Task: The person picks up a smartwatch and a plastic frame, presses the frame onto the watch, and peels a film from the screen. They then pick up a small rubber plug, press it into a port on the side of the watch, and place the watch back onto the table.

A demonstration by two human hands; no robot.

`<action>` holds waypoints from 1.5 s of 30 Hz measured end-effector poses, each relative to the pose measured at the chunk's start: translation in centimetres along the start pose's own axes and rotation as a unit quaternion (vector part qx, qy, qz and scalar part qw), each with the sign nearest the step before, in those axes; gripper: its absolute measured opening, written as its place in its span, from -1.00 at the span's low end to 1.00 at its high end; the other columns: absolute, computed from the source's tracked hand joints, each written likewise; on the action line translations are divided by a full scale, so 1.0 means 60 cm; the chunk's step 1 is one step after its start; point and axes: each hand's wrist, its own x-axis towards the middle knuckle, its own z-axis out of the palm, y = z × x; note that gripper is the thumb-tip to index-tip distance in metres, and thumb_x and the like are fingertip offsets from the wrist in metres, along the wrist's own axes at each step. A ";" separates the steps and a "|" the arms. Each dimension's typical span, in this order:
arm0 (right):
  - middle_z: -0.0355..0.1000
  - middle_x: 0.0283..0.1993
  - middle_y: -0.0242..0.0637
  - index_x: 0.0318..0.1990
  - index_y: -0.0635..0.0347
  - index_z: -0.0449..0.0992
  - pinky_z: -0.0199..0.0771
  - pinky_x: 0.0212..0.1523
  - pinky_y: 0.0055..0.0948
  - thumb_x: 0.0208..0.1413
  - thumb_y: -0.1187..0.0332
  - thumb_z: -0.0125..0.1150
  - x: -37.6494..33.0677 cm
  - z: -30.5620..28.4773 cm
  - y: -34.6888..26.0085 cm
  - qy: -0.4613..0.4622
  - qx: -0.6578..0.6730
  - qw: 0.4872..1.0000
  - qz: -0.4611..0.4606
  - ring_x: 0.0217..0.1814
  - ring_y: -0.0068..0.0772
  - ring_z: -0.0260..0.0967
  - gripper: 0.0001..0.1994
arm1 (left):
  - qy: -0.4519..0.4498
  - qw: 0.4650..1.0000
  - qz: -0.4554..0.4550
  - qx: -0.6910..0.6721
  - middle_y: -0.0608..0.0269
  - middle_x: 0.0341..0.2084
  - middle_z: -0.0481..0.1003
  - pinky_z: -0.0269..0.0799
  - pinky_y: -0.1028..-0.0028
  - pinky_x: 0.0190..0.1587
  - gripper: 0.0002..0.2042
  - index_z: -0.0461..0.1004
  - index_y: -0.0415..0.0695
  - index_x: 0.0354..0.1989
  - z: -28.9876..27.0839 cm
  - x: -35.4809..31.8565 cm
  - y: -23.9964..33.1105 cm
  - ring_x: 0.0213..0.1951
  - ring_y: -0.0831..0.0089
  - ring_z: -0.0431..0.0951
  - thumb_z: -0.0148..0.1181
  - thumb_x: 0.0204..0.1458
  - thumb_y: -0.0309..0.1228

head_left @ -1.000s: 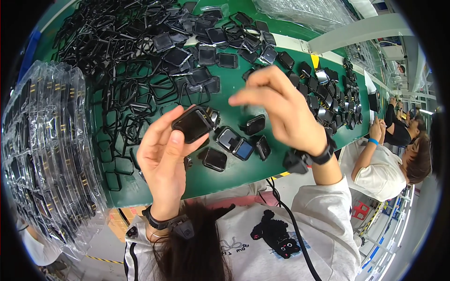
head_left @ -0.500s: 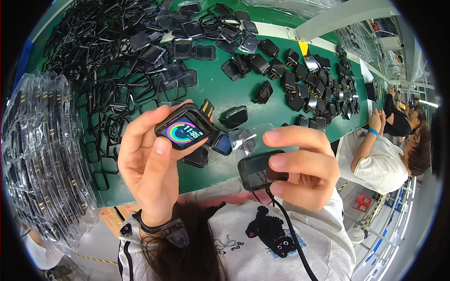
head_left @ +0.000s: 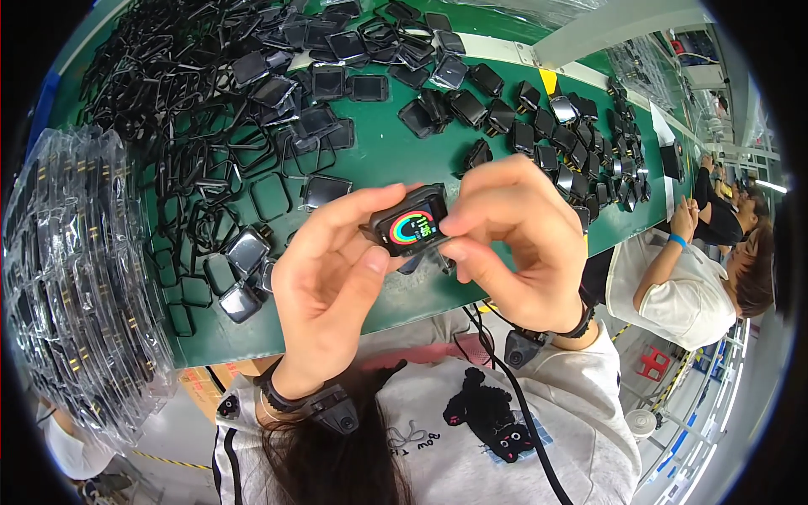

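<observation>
A black smartwatch body (head_left: 410,225) with a lit, colourful ring on its screen is held over the near part of the green table. My left hand (head_left: 328,273) is closed around its left side, with the thumb along the lower edge. My right hand (head_left: 522,240) pinches at its right edge between thumb and forefinger. Below those fingertips are small dark parts I cannot make out. To the left of my left hand lie a glossy dark watch piece (head_left: 247,251) and another (head_left: 240,303). A film-covered dark piece (head_left: 326,192) lies just beyond that hand.
Black frames (head_left: 185,93) heap at the far left, beside a tall stack of bagged trays (head_left: 80,286). Several watch bodies (head_left: 547,135) crowd the right side of the green table (head_left: 379,147). A black cable (head_left: 522,404) hangs before me. A co-worker (head_left: 686,286) is at the right.
My hands have come together at the lit smartwatch. The dark watch that was in my right hand is no longer visible there. Glossy pieces now show on the table at the left.
</observation>
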 end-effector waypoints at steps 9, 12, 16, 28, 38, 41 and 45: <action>0.23 -0.11 -0.18 -0.22 0.28 0.46 0.25 -0.47 -0.65 -0.16 0.62 0.28 0.017 0.006 0.004 -0.020 -0.130 0.991 -0.025 -0.48 -0.65 0.26 -0.73 | 0.023 0.998 -0.036 -0.053 0.03 0.00 0.34 0.46 0.43 -0.01 -0.66 0.24 -0.40 0.06 0.002 -0.002 0.003 -0.04 0.40 0.44 -0.09 0.06 -0.72; 0.24 -0.11 -0.17 -0.23 0.28 0.47 0.26 -0.42 -0.61 -0.16 0.59 0.30 0.021 0.016 0.015 -0.003 -0.117 0.992 -0.042 -0.43 -0.60 0.27 -0.73 | 0.032 0.997 -0.041 -0.052 0.05 -0.03 0.35 0.48 0.44 -0.03 -0.65 0.26 -0.39 0.03 0.000 -0.004 -0.002 -0.06 0.40 0.46 -0.03 0.01 -0.76; 0.29 -0.16 -0.16 -0.25 0.30 0.47 0.29 -0.36 -0.54 -0.14 0.54 0.32 0.017 0.022 0.020 0.006 -0.019 0.999 -0.025 -0.37 -0.49 0.28 -0.75 | 0.028 0.999 -0.008 0.016 0.08 -0.08 0.35 0.49 0.45 -0.05 -0.63 0.29 -0.38 -0.03 -0.011 -0.009 -0.018 -0.08 0.38 0.47 0.07 -0.08 -0.80; 0.31 -0.38 -0.20 -0.30 0.34 0.43 0.29 -0.35 -0.43 -0.11 0.41 0.36 -0.008 0.052 0.037 0.050 0.011 0.996 -0.076 -0.38 -0.35 0.28 -0.74 | 0.025 0.988 0.089 0.122 0.21 -0.38 0.34 0.44 0.58 -0.27 -0.80 0.46 -0.35 -0.27 -0.016 -0.005 -0.015 -0.30 0.49 0.45 0.27 -0.11 -0.63; 0.31 -0.32 -0.24 -0.27 0.34 0.45 0.29 -0.31 -0.44 -0.20 0.45 0.42 -0.045 0.044 0.036 0.023 0.047 0.999 0.012 -0.34 -0.38 0.28 -0.68 | -0.013 0.985 0.114 0.129 0.27 -0.43 0.31 0.35 0.61 -0.40 -0.81 0.47 -0.34 -0.31 -0.021 -0.012 -0.037 -0.40 0.55 0.37 0.30 -0.10 -0.54; 0.32 -0.29 -0.25 -0.23 0.31 0.45 0.31 -0.29 -0.45 -0.20 0.43 0.42 -0.047 0.028 0.039 0.002 0.054 0.996 0.073 -0.33 -0.40 0.29 -0.65 | 0.028 0.994 0.026 0.100 0.25 -0.43 0.33 0.36 0.59 -0.41 -0.82 0.47 -0.30 -0.33 0.000 -0.013 -0.036 -0.39 0.52 0.39 0.29 -0.12 -0.57; 0.32 -0.25 -0.26 -0.18 0.25 0.44 0.34 -0.28 -0.44 -0.19 0.43 0.39 -0.023 -0.027 0.052 -0.024 -0.078 0.994 0.076 -0.32 -0.41 0.31 -0.64 | -0.024 0.962 -0.071 0.263 0.21 -0.40 0.35 0.37 0.56 -0.42 -0.83 0.46 -0.25 -0.33 0.008 -0.012 -0.016 -0.39 0.47 0.42 0.27 -0.13 -0.60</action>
